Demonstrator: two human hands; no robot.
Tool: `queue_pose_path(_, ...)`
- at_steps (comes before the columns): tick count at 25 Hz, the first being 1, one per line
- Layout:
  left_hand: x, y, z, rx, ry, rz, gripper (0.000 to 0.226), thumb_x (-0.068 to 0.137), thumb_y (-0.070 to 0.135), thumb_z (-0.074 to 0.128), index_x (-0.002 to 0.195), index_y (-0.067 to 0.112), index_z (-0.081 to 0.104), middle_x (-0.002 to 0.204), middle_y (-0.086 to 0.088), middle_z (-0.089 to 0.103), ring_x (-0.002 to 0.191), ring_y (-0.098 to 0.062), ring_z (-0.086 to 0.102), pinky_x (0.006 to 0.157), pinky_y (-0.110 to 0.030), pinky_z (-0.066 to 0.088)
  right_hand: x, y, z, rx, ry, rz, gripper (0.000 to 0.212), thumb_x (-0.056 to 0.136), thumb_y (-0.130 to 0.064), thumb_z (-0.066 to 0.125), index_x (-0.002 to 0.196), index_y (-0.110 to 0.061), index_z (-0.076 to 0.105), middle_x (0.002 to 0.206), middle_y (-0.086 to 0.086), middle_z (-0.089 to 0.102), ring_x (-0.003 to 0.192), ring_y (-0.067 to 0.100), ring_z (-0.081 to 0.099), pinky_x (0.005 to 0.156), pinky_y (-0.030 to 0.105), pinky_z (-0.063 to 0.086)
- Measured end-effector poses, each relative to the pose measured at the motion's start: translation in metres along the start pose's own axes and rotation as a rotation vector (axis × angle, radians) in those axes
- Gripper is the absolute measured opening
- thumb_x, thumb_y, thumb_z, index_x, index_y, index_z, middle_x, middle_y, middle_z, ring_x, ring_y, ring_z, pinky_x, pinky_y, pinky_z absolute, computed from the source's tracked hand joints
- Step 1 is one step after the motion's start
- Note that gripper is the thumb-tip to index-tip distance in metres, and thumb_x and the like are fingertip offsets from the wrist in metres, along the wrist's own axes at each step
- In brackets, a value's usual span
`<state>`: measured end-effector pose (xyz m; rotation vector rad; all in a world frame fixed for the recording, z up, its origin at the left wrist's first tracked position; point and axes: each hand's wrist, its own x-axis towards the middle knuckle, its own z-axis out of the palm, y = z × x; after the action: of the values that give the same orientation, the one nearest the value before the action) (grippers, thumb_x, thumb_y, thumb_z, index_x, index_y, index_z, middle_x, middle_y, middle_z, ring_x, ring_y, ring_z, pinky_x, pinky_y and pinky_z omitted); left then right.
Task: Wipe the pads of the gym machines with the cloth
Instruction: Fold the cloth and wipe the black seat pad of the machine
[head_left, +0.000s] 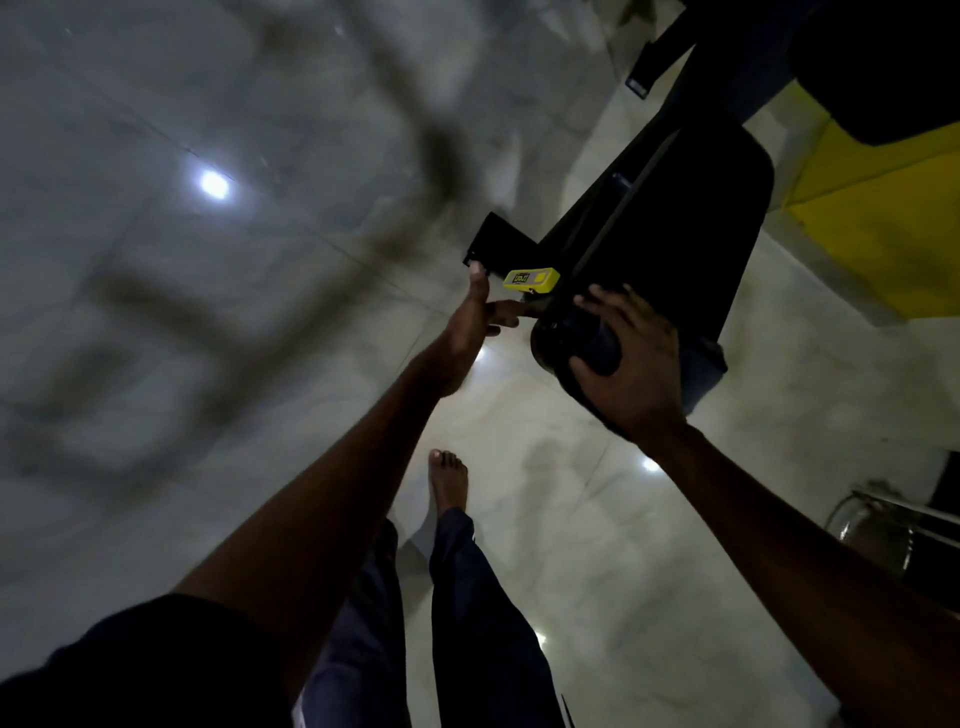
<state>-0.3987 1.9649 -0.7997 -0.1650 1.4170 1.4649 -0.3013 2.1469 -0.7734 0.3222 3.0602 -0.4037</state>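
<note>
A long black bench pad runs from the upper right toward the middle of the dim head view, ending in a rounded black end. My right hand grips a dark blue cloth against that rounded end, thumb below and fingers over the top. More bluish cloth hangs behind the hand. My left hand reaches forward with straight fingers, its fingertips touching the machine frame just under a yellow label. It holds nothing.
Another black pad sits at the upper right above a yellow panel. A metal frame stands at the lower right. My bare foot is on the glossy tiled floor. A black bracket sticks out left of the bench.
</note>
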Motion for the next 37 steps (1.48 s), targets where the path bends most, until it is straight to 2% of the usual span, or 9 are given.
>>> queue_pose_path(7,0.025,0.015,-0.008,0.078,0.011,-0.016,0.092,0.097,0.055,-0.015,0.144,0.006,0.047,0.118,-0.004,0.064,0.098,-0.003,0.05,0.099,-0.032,0.018,-0.02,-0.006,0.016,-0.272,-0.076,-0.317,0.053,0.078,-0.043,0.07,0.127,-0.024,0.064,0.142,-0.006,0.056,0.142,0.027,0.04,0.107,0.045,0.032)
queue_pose_path(11,0.024,0.022,-0.006,0.078,0.018,-0.009,0.094,0.097,0.053,-0.018,0.143,0.005,0.048,0.126,-0.008,0.062,0.083,0.006,0.051,0.091,-0.024,0.016,-0.015,-0.016,0.021,-0.299,-0.047,-0.356,0.038,0.088,-0.039,0.057,0.121,-0.021,0.065,0.131,-0.004,0.061,0.14,0.031,0.043,0.107,0.047,0.033)
queue_pose_path(14,0.017,0.028,-0.003,0.092,0.001,-0.037,0.097,0.096,0.052,-0.021,0.141,0.006,0.051,0.116,-0.003,0.06,0.102,-0.009,0.054,0.091,-0.024,0.015,-0.034,0.005,0.02,-0.375,-0.07,-0.448,0.043,0.088,-0.031,0.064,0.13,-0.024,0.061,0.142,-0.007,0.056,0.144,0.029,0.038,0.113,0.047,0.031)
queue_pose_path(17,0.015,0.024,-0.002,0.098,0.006,-0.025,0.093,0.096,0.052,-0.02,0.146,0.008,0.044,0.115,-0.002,0.062,0.092,-0.004,0.048,0.092,-0.025,0.016,-0.042,0.02,0.016,-0.388,-0.081,-0.499,0.042,0.092,-0.026,0.062,0.134,-0.024,0.06,0.147,-0.008,0.051,0.145,0.028,0.037,0.113,0.047,0.032)
queue_pose_path(22,0.022,0.012,0.004,0.071,0.085,-0.008,0.094,0.098,0.055,-0.015,0.138,0.006,0.055,0.111,-0.003,0.065,0.092,-0.001,0.054,0.104,-0.032,0.021,-0.04,0.013,0.02,-0.379,-0.096,-0.526,0.05,0.091,-0.025,0.062,0.14,-0.023,0.054,0.15,-0.008,0.048,0.147,0.028,0.033,0.115,0.045,0.027)
queue_pose_path(25,0.017,0.015,0.007,0.113,0.079,0.03,0.094,0.099,0.052,-0.016,0.136,0.005,0.057,0.108,0.002,0.065,0.082,0.01,0.049,0.094,-0.026,0.027,-0.053,0.045,0.009,-0.37,-0.082,-0.566,0.062,0.087,-0.026,0.069,0.146,-0.026,0.05,0.156,-0.01,0.042,0.147,0.026,0.034,0.115,0.044,0.03)
queue_pose_path(29,0.02,0.007,0.012,0.112,0.153,0.065,0.095,0.1,0.053,-0.012,0.119,0.01,0.071,0.099,0.006,0.067,0.086,0.008,0.053,0.072,-0.013,0.029,-0.058,0.048,0.005,-0.35,-0.09,-0.533,0.066,0.082,-0.03,0.069,0.146,-0.027,0.05,0.156,-0.01,0.041,0.147,0.025,0.033,0.114,0.044,0.029)
queue_pose_path(33,0.02,-0.006,0.026,0.103,0.25,0.176,0.065,0.104,0.052,0.024,0.093,0.016,0.078,0.089,0.006,0.073,0.082,0.001,0.066,0.072,-0.018,0.041,-0.053,0.055,0.001,-0.284,-0.142,-0.556,0.066,0.085,-0.042,0.06,0.148,-0.028,0.046,0.157,-0.008,0.04,0.146,0.025,0.035,0.112,0.045,0.031)
queue_pose_path(37,0.017,-0.015,0.035,0.173,0.235,0.217,0.033,0.091,0.045,0.066,0.101,0.014,0.073,0.09,0.001,0.076,0.077,-0.004,0.07,0.07,-0.02,0.048,-0.061,0.085,-0.012,-0.22,-0.109,-0.445,0.071,0.083,-0.054,0.059,0.148,-0.028,0.047,0.155,-0.006,0.043,0.145,0.023,0.037,0.11,0.045,0.034)
